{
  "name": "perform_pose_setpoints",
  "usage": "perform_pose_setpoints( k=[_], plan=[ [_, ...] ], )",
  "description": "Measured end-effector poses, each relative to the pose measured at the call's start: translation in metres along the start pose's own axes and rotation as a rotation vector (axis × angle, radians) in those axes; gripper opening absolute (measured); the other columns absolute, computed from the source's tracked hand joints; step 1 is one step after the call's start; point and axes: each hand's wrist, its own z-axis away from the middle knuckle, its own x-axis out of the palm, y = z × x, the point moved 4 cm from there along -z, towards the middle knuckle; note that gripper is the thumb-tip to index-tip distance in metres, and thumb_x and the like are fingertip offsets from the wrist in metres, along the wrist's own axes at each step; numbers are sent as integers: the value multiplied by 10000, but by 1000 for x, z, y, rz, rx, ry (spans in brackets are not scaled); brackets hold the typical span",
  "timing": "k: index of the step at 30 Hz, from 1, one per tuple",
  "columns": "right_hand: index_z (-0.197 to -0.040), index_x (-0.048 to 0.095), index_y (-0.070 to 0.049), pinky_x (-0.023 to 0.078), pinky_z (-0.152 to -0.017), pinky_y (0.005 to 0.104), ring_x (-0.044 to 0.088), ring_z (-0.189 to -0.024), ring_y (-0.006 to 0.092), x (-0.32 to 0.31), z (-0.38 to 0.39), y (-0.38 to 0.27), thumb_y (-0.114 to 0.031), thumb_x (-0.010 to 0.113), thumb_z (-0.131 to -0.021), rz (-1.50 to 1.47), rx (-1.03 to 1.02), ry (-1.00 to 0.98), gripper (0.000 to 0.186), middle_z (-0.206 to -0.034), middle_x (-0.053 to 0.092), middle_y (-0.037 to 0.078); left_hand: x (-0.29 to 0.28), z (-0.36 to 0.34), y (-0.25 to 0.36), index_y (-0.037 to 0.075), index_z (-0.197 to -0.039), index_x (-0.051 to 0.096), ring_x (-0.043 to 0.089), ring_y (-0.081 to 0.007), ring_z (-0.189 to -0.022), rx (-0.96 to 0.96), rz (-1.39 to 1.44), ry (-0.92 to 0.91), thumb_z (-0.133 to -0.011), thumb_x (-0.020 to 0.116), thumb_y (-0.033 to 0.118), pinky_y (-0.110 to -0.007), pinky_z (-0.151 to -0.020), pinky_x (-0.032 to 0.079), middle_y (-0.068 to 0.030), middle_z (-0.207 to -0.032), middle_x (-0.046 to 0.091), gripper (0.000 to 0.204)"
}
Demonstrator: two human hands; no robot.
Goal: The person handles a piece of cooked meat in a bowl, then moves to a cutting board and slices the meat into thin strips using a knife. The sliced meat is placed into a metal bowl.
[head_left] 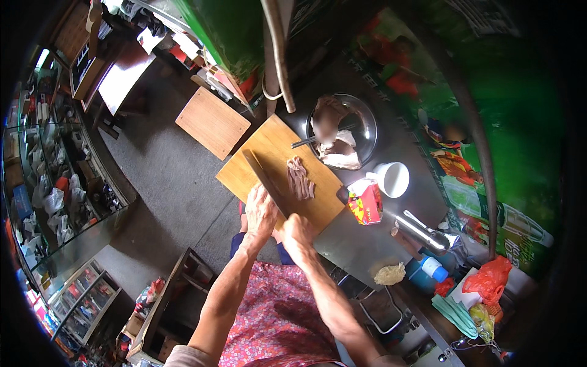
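My right hand [296,232] is closed round the handle of a knife [264,182], whose long blade points away from me to the left across a wooden cutting board [241,174]. Beside the blade, my left hand [261,211] is at the board's near edge with its fingers bent together; what lies under them is hidden. Several thin strips of sliced meat [299,178] are in a small pile to the right of the blade. Beyond the board, a round metal bowl [370,125] holds larger pieces of meat [339,150], and dark chopsticks [304,142] lean over its rim.
Right of the board stand a white cup [391,180], a red and yellow packet [365,203] and a shiny metal cylinder [422,232]. A tan sponge-like clump [389,274] lies near the table's edge. Beyond the board is a wooden stool top [213,122]; shelves [49,183] fill the left.
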Motion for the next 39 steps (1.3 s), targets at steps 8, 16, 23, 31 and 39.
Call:
perform_pose_setpoints(
  k=[8, 16, 23, 31, 39],
  plan=[
    [-698, 672, 49, 533, -663, 501, 671, -733, 445, -4, 25, 31, -193, 703, -772, -17, -33, 17, 255, -709, 639, 286, -8, 0, -4, -8, -1096, 634, 527, -367, -1175, -19, -47, -49, -761, 621, 29, -436, -993, 451, -176, -1228, 581, 338],
    [-731, 677, 54, 527, -665, 524, 655, -729, 466, -32, 40, 65, -230, 618, -878, -3, 140, 74, 325, -710, 630, 299, -11, -3, -2, 2, -1025, 639, 571, -355, -1072, -35, 43, 30, -760, 646, -13, -418, -893, 499, -150, -1149, 592, 266],
    [-828, 684, -14, 512, -701, 521, 645, -783, 453, -31, 57, 50, -147, 569, -863, 21, -21, -13, 180, -766, 656, 242, -13, -3, -4, 4, -1014, 633, 560, -354, -1091, 0, 0, 6, -735, 661, -1, -419, -891, 503, -148, -1122, 603, 280],
    [-800, 664, 51, 514, -666, 534, 649, -725, 462, -24, 59, 43, -124, 609, -814, 22, -39, -42, 184, -735, 640, 283, -14, -4, -6, -14, -1020, 639, 532, -383, -1149, -1, 1, -65, -716, 656, 4, -430, -964, 471, -187, -1187, 589, 306],
    [-898, 702, 12, 548, -761, 503, 681, -892, 414, -15, 0, -32, -131, 620, -826, 76, 34, -148, 181, -915, 680, 274, -3, 6, -7, -26, -1049, 649, 520, -403, -1180, -27, 45, -84, -758, 591, 20, -459, -1002, 440, -221, -1191, 580, 301]
  ],
)
